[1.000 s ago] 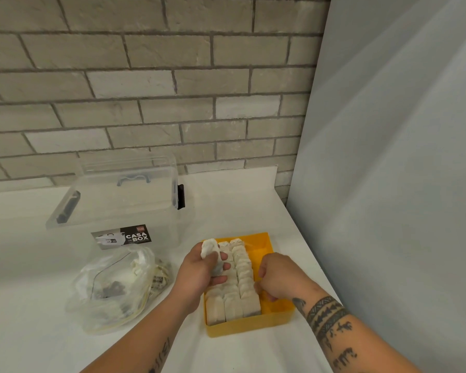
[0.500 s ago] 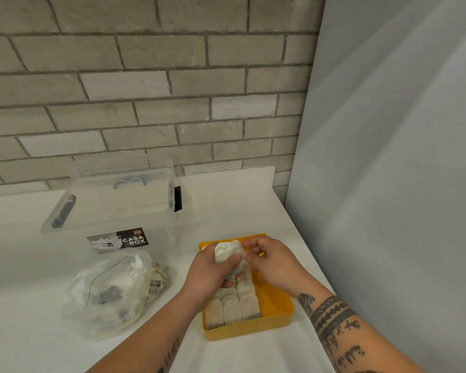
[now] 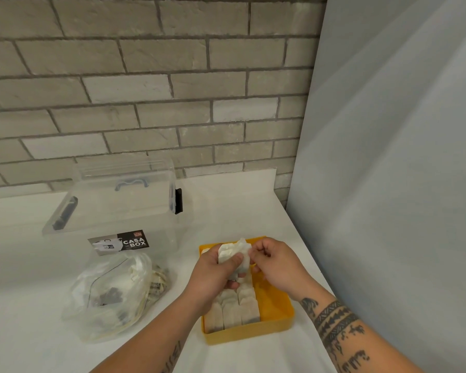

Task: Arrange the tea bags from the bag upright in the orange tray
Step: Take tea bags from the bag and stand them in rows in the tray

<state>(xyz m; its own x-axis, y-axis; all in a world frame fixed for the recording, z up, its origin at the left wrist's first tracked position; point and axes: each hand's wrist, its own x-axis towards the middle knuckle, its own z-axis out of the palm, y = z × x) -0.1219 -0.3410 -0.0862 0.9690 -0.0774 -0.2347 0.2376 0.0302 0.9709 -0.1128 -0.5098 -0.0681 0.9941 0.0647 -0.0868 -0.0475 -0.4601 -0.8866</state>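
Head view: left hand hides part of tray

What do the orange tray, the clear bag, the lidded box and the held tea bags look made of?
Orange tray: probably moulded plastic, opaque, satin; even colour, thin stiff walls. Bag: thin clear plastic film; it crinkles and shows its contents. Box: rigid clear plastic, glossy; the brick wall shows through it. Tea bags: seemingly thin matte paper, creased.

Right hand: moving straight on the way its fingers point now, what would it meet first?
Most likely the tea bags gripped by the left hand; fingers of the right hand seem to pinch them.
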